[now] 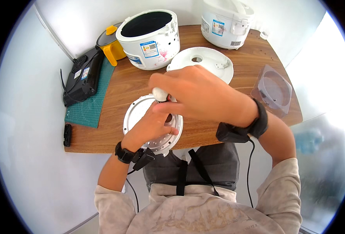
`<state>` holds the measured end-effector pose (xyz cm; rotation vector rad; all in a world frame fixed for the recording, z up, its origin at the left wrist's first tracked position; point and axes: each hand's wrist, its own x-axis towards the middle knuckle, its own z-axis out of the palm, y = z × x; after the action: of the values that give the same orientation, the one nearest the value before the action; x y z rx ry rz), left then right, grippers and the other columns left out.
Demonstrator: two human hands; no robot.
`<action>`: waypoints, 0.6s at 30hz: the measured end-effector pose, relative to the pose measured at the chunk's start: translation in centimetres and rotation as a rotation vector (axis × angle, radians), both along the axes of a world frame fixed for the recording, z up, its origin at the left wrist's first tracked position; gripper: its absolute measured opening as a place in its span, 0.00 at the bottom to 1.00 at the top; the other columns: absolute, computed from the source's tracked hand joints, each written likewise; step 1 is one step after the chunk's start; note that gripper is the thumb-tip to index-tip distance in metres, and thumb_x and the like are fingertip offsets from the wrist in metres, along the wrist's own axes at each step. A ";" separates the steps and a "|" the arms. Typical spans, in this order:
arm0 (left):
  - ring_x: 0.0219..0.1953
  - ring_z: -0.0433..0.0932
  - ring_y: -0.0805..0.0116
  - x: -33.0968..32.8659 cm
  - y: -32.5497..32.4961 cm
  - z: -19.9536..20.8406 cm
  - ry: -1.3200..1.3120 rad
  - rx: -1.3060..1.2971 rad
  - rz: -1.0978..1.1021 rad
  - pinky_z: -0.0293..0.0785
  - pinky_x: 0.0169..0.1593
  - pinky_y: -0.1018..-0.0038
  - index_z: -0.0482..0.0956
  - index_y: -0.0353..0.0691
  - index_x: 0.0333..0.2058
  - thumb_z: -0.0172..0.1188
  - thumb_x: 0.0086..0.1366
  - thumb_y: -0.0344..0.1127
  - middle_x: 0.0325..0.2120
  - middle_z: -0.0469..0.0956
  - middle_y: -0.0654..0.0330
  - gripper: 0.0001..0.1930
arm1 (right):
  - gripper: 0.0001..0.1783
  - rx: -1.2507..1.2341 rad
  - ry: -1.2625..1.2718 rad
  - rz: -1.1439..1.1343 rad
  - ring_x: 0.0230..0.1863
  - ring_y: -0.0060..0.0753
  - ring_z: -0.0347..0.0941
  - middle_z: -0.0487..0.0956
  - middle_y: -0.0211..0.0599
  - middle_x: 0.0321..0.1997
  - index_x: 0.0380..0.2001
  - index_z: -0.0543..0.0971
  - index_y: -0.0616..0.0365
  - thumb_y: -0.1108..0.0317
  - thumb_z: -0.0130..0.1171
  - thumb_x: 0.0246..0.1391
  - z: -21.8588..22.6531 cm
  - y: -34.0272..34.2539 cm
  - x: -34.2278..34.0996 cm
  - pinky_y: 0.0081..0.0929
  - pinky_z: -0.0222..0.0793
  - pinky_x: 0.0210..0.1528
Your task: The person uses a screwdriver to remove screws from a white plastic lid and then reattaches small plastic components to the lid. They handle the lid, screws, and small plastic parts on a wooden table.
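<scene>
A round white and silver rice cooker lid point(132, 113), with small holes around its rim, lies at the table's front edge. My left hand point(147, 126) lies on it with the thumb spread from the fingers. Some of its fingertips are hidden under my right hand. Above the lid's middle, my right hand point(203, 91) is closed around what looks like a screwdriver point(160, 94), with a rounded white end and a bit of red. Its shaft and tip are hidden, and the right fingers are slightly blurred.
Behind stand an open white rice cooker body point(151, 52) and another white cooker point(227, 29). A white lid cover point(186, 56) lies between them. Left are a yellow jug point(112, 48), a black appliance point(84, 78) and a green mat point(92, 113). A clear plastic tray point(273, 91) sits right.
</scene>
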<state>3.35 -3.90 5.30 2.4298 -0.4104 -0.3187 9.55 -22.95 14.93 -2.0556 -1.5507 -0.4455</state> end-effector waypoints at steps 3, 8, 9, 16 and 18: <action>0.60 0.64 0.46 0.0 0.3 -0.4 -0.033 -0.021 0.004 0.62 0.65 0.57 0.72 0.40 0.57 0.77 0.44 0.39 0.54 0.71 0.49 0.39 | 0.18 -0.210 -0.050 -0.229 0.24 0.43 0.76 0.78 0.40 0.24 0.35 0.74 0.58 0.54 0.64 0.54 1.7 0.0 -1.0 0.35 0.69 0.25; 0.59 0.64 0.47 0.3 0.8 -1.4 -0.055 -0.037 -0.047 0.63 0.64 0.57 0.73 0.39 0.57 0.77 0.44 0.41 0.55 0.70 0.51 0.40 | 0.19 -0.081 -0.002 -0.126 0.25 0.46 0.76 0.78 0.41 0.24 0.38 0.73 0.58 0.53 0.61 0.57 0.5 0.5 -0.2 0.37 0.69 0.27; 0.59 0.64 0.46 0.4 0.9 -1.3 -0.044 -0.015 -0.068 0.63 0.64 0.57 0.73 0.39 0.57 0.77 0.44 0.41 0.55 0.70 0.51 0.40 | 0.18 -0.022 0.101 -0.008 0.24 0.47 0.76 0.78 0.40 0.25 0.40 0.74 0.57 0.53 0.60 0.59 0.0 0.4 0.1 0.37 0.68 0.27; 0.61 0.63 0.46 0.0 -0.3 1.1 -0.012 -0.018 -0.038 0.62 0.65 0.56 0.75 0.39 0.56 0.77 0.44 0.42 0.57 0.69 0.53 0.38 | 0.21 -0.091 0.262 0.094 0.24 0.51 0.76 0.77 0.44 0.20 0.36 0.71 0.62 0.54 0.62 0.56 0.7 -0.7 0.1 0.39 0.70 0.26; 0.63 0.61 0.46 -0.2 -0.3 1.3 -0.052 -0.018 -0.032 0.61 0.66 0.55 0.74 0.39 0.56 0.77 0.45 0.42 0.58 0.68 0.52 0.38 | 0.20 -0.180 0.048 -0.166 0.21 0.48 0.75 0.77 0.44 0.20 0.33 0.71 0.61 0.54 0.63 0.55 0.8 -0.1 -0.7 0.38 0.68 0.23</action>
<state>3.19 -4.16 6.57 2.4204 -0.4736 -0.2648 8.82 -23.07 15.75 -2.3260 -1.4440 -0.3235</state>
